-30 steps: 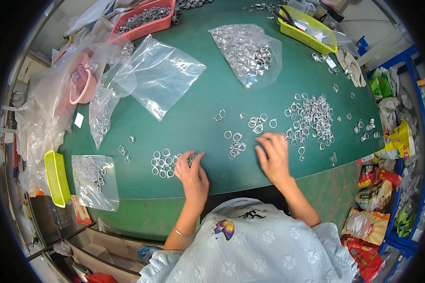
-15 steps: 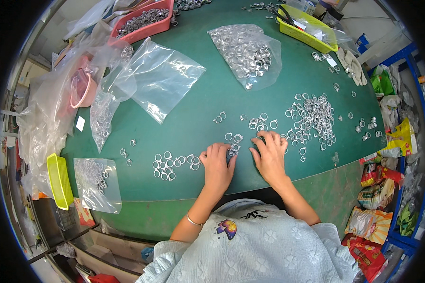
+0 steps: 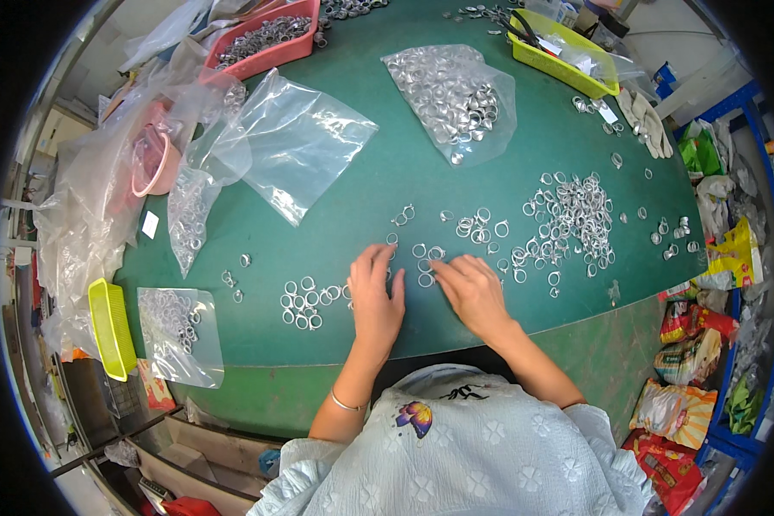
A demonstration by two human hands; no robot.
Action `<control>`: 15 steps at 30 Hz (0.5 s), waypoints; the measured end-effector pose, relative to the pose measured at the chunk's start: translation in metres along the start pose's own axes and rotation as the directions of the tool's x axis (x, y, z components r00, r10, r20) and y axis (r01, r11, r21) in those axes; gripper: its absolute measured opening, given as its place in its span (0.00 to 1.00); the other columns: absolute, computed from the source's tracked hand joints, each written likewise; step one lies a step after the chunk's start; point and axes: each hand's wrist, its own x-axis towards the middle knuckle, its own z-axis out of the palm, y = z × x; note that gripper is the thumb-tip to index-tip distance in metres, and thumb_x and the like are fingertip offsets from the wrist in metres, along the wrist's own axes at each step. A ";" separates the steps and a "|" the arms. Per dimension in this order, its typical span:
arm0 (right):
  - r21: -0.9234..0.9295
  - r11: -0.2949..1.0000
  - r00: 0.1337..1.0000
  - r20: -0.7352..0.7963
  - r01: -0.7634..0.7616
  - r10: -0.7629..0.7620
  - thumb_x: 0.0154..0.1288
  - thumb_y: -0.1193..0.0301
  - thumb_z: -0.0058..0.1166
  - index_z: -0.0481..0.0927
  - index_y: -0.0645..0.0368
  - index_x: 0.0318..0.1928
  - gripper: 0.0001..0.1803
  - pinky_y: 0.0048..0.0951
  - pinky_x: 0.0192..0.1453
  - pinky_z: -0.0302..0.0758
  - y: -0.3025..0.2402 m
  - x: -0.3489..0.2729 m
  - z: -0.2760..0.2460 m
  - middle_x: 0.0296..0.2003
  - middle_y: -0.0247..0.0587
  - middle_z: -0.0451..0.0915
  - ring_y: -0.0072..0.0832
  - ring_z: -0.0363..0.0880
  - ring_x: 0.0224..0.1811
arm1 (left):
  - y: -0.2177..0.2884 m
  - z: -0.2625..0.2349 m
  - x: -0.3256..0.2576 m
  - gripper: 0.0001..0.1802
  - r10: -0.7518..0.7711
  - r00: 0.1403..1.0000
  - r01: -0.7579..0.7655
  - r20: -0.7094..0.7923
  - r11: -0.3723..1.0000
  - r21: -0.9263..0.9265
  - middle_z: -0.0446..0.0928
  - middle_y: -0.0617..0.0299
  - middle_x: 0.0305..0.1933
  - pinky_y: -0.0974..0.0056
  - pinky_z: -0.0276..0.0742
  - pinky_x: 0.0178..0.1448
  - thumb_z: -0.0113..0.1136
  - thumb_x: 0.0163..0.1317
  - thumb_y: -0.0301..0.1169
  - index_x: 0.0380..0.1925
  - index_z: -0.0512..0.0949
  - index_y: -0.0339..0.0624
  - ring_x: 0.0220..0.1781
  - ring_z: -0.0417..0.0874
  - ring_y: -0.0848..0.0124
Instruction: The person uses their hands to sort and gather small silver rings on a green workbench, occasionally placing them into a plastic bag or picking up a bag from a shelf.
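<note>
Silver-coloured metal rings lie on the green tabletop. My left hand rests over the table with its thumb apart from its fingers; one ring lies just past its fingertips and another shows partly beside them. My right hand is bent inward, fingertips drawn together at the edge of a small ring cluster; its thumb side is partly hidden. Left of my left hand lies a flat group of rings. A larger heap of rings spreads beyond my right hand, with a few rings between.
A clear bag of rings lies at the back, near an open plastic bag. A smaller ring bag is by the yellow-green basket. Red and yellow trays stand far back. Shelves with packets are at right.
My right hand has moved left, its fingers drawing in to the small ring cluster. My left hand has shifted slightly left and away from that cluster.
</note>
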 end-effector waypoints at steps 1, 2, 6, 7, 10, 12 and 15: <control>-0.035 0.999 0.999 0.031 0.018 -0.017 0.56 0.76 0.60 0.80 0.60 0.37 0.07 0.38 0.39 0.72 0.000 0.002 0.004 0.28 0.41 0.75 0.39 0.77 0.35 | -0.001 0.001 -0.004 0.21 0.010 1.000 -0.011 0.023 1.000 0.011 0.72 0.53 0.52 0.56 0.65 0.59 0.63 0.54 0.21 0.50 0.76 0.39 0.55 0.73 0.55; -0.067 0.997 0.997 0.064 0.037 -0.033 0.56 0.75 0.60 0.80 0.60 0.37 0.07 0.39 0.39 0.72 -0.001 0.003 0.006 0.28 0.42 0.75 0.39 0.77 0.35 | -0.002 0.002 -0.009 0.20 0.018 0.999 -0.019 0.046 1.000 0.023 0.73 0.55 0.52 0.56 0.65 0.56 0.63 0.54 0.22 0.49 0.76 0.40 0.54 0.73 0.56; -0.080 0.997 0.985 0.171 -0.004 0.018 0.55 0.75 0.59 0.79 0.61 0.34 0.05 0.41 0.40 0.73 0.001 0.002 -0.005 0.29 0.43 0.75 0.41 0.78 0.36 | 0.005 0.001 -0.023 0.18 0.033 0.990 -0.037 0.134 0.999 0.028 0.72 0.58 0.50 0.57 0.64 0.51 0.65 0.53 0.23 0.46 0.78 0.41 0.50 0.73 0.59; -0.045 0.999 0.977 0.209 -0.027 0.036 0.56 0.75 0.59 0.78 0.61 0.33 0.05 0.42 0.40 0.73 0.002 -0.001 -0.010 0.30 0.44 0.75 0.42 0.78 0.37 | 0.008 0.000 -0.026 0.19 0.052 0.988 -0.059 0.142 0.997 0.044 0.72 0.59 0.50 0.56 0.64 0.52 0.65 0.53 0.22 0.47 0.78 0.42 0.50 0.72 0.60; 0.170 0.983 0.936 0.351 -0.070 0.005 0.57 0.75 0.59 0.78 0.62 0.35 0.06 0.43 0.40 0.74 -0.003 -0.008 -0.018 0.31 0.45 0.75 0.45 0.78 0.37 | 0.010 -0.001 -0.030 0.19 0.074 0.983 -0.073 0.165 0.997 -0.011 0.72 0.58 0.53 0.55 0.63 0.52 0.64 0.53 0.23 0.48 0.78 0.42 0.52 0.72 0.59; 0.285 0.949 0.936 0.352 -0.134 0.026 0.58 0.75 0.59 0.77 0.63 0.37 0.07 0.43 0.40 0.75 -0.005 -0.006 -0.021 0.32 0.46 0.75 0.46 0.78 0.37 | 0.011 -0.002 -0.029 0.20 0.147 0.971 -0.157 0.191 0.987 0.035 0.73 0.59 0.53 0.55 0.63 0.54 0.65 0.53 0.24 0.48 0.78 0.43 0.54 0.72 0.59; 0.315 0.930 0.972 0.190 -0.191 0.135 0.59 0.75 0.59 0.76 0.63 0.40 0.09 0.43 0.39 0.75 -0.004 0.005 -0.019 0.32 0.47 0.74 0.47 0.77 0.36 | 0.006 0.000 -0.030 0.21 0.193 0.950 -0.214 0.246 0.975 0.064 0.73 0.59 0.55 0.54 0.62 0.56 0.66 0.53 0.26 0.49 0.78 0.43 0.56 0.71 0.59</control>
